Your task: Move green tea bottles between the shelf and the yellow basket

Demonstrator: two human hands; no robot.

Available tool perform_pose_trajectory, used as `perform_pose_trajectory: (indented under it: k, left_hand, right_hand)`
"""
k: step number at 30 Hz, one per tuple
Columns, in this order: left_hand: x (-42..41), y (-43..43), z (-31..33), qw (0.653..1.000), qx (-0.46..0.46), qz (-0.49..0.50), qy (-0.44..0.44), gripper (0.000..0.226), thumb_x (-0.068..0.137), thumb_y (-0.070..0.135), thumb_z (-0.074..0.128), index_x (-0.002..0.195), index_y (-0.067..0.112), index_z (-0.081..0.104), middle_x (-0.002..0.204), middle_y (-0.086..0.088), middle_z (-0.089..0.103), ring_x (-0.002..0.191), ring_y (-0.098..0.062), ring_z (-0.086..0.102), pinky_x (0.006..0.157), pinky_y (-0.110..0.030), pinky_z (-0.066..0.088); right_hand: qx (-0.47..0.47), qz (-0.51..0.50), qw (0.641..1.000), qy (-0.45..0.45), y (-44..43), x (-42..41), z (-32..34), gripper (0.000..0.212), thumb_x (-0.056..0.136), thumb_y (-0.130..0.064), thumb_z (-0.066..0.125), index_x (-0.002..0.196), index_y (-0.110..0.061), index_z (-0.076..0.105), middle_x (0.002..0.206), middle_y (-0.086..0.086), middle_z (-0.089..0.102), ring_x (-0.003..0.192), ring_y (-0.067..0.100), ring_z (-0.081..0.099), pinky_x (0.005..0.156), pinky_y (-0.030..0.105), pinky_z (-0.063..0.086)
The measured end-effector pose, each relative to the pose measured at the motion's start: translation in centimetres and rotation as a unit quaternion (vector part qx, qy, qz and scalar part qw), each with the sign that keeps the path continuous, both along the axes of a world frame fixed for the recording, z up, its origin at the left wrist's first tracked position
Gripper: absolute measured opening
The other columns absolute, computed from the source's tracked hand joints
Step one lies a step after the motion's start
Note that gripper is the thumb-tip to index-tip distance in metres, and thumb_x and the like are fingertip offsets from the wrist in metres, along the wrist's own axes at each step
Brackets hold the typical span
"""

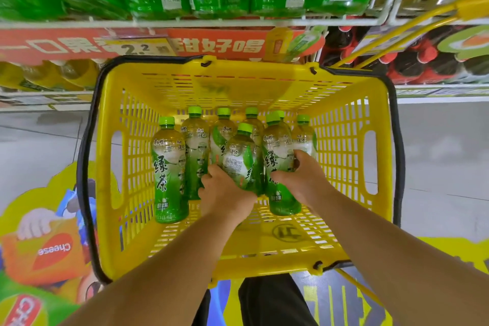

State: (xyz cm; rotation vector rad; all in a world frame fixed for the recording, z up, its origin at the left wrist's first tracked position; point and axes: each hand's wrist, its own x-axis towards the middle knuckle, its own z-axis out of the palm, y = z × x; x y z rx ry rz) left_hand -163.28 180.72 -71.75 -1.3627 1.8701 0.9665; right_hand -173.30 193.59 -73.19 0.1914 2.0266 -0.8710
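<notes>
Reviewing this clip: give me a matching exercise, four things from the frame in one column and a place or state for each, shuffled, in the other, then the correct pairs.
Things:
1. left hand
2. right hand
3. leftmost bottle
4. yellow basket

States or places:
A. stands alone and untouched, nearest the basket's left wall
B. grips the raised, tilted middle bottle
C. holds upright green tea bottles, in front of the shelf
D. grips a bottle right of the middle one

Pairs: 1-B, 2-D, 3-A, 4-C
</notes>
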Motion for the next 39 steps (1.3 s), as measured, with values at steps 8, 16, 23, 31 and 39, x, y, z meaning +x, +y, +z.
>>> perform_pose_trajectory:
  k: [8, 16, 23, 31, 39]
  left_hand:
    - [1.8, -1.7, 0.6, 0.993, 0.058, 0.031, 0.1, 0.039, 0.072, 0.031, 0.075, 0.104, 0.017, 0.058, 0.092, -0.003, 0.066, 0.075, -0.017, 0.065, 0.067, -0.031, 0.059]
    - [3.4, -5.7, 7.8, 0.972, 0.181, 0.069, 0.132, 0.032, 0.077, 0.017, 0.084, 0.101, 0.021, 0.063, 0.097, 0.0, 0.072, 0.09, -0.016, 0.07, 0.077, -0.031, 0.054]
    - [4.8, -8.4, 19.9, 0.956, 0.187, 0.114, 0.198, 0.036, 0.077, 0.003, 0.081, 0.109, 0.01, 0.064, 0.1, -0.005, 0.074, 0.091, -0.019, 0.073, 0.072, -0.03, 0.058]
    - [7.2, -9.8, 35.5, 0.927, 0.15, 0.16, 0.305, 0.049, 0.063, 0.012, 0.086, 0.108, 0.018, 0.066, 0.101, -0.002, 0.076, 0.092, -0.014, 0.073, 0.087, -0.038, 0.059]
    - [13.1, -12.8, 45.3, 0.876, 0.14, 0.244, 0.392, 0.052, 0.08, -0.012, 0.07, 0.125, 0.003, 0.051, 0.103, -0.011, 0.071, 0.085, -0.02, 0.07, 0.065, -0.027, 0.056]
  right_hand:
    - [-0.035, -0.053, 0.997, -0.05, 2.6, 1.1, 0.8, 0.039, 0.078, -0.011, 0.08, 0.113, -0.018, 0.064, 0.1, 0.003, 0.074, 0.091, 0.023, 0.072, 0.084, 0.045, 0.059]
    - [-0.09, -0.02, 0.994, -0.054, 2.1, 0.9, 7.6, 0.036, 0.081, -0.007, 0.077, 0.112, -0.017, 0.062, 0.102, 0.0, 0.072, 0.093, 0.015, 0.068, 0.073, 0.026, 0.051]
    - [-0.138, -0.016, 0.99, -0.023, 0.0, 0.8, 19.2, 0.044, 0.083, -0.008, 0.077, 0.122, -0.016, 0.058, 0.108, -0.001, 0.07, 0.094, 0.009, 0.067, 0.07, 0.022, 0.05]
    - [-0.188, 0.03, 0.982, 0.017, -3.4, 2.4, 34.9, 0.06, 0.084, -0.008, 0.076, 0.135, -0.02, 0.048, 0.116, -0.001, 0.067, 0.105, 0.018, 0.065, 0.096, 0.037, 0.05]
    - [-0.221, 0.083, 0.969, 0.07, -8.2, 5.4, 46.5, 0.062, 0.082, -0.009, 0.077, 0.136, -0.02, 0.049, 0.113, -0.004, 0.067, 0.1, 0.013, 0.065, 0.09, 0.032, 0.051]
